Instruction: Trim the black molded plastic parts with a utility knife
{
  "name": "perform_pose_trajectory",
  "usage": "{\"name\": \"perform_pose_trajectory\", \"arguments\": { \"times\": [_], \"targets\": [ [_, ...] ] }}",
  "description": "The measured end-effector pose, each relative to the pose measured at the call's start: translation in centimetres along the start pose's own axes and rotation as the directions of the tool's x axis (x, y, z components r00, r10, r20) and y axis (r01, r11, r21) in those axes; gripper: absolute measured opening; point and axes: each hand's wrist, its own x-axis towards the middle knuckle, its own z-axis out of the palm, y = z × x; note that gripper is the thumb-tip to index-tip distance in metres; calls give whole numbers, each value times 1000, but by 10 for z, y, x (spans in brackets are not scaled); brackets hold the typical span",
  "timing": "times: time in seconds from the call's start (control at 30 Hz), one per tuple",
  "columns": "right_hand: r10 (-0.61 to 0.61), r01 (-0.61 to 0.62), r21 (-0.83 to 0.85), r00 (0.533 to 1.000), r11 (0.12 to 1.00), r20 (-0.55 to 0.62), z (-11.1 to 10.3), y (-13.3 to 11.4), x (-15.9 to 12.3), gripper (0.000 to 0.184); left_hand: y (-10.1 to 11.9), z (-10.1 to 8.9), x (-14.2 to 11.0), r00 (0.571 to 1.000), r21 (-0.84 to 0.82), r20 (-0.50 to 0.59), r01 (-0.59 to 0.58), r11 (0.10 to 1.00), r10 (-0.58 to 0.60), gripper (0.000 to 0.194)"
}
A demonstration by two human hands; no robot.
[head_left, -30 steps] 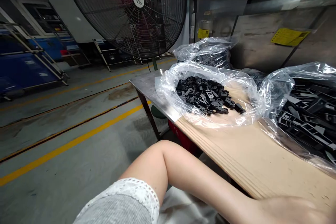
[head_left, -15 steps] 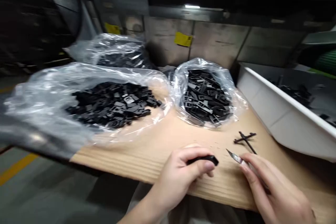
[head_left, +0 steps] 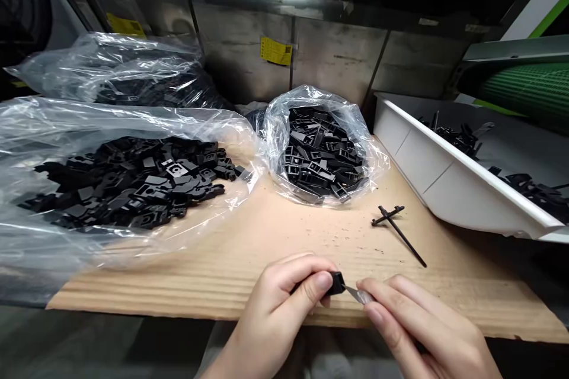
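Note:
My left hand (head_left: pixel 288 299) pinches a small black plastic part (head_left: pixel 336 283) between thumb and fingers over the front edge of the cardboard-covered table (head_left: pixel 284 231). Most of that part is hidden by the fingers. My right hand (head_left: pixel 413 320) grips a craft knife (head_left: pixel 361 295); its pointed blade meets the open right end of the part. Beyond my right hand lies a thin black cross-shaped plastic sprue (head_left: pixel 395 228). Tiny black shavings are scattered on the cardboard behind my hands.
An open clear bag (head_left: pixel 262 174) of black parts spreads at left, with another full bag (head_left: pixel 133 74) behind it. A rounder bag (head_left: pixel 322 154) of parts stands at the middle back. The white bin (head_left: pixel 413 154) at right holds black pieces.
My right hand has brought the knife leftward, so its tip now touches the black part's end. The camera view has turned to the right, showing more of the bin.

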Motion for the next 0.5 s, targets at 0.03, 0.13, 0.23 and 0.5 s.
{"name": "perform_pose_trajectory", "arguments": {
  "times": [0.03, 0.13, 0.23, 0.5],
  "targets": [
    [-10, 10, 1, 1000, 1000, 6, 0, 0, 0, 20, 1, 0, 0, 1000, 20, 6, -16, 1000, 16, 16],
    [6, -6, -2, 999, 1000, 42, -3, -1, -1, 20, 4, 0, 2, 998, 68, 12, -64, 996, 63, 20],
    [28, -27, -10, 995, 1000, 97, -5, -2, -2, 17, 6, 0, 3, 994, 94, 11, -110, 989, 110, 21],
    [2, -5, 22, 992, 1000, 125, -4, 2, 0, 12, 5, -3, 5, 997, 19, 77, -30, 999, 28, 25]
  ]
}}
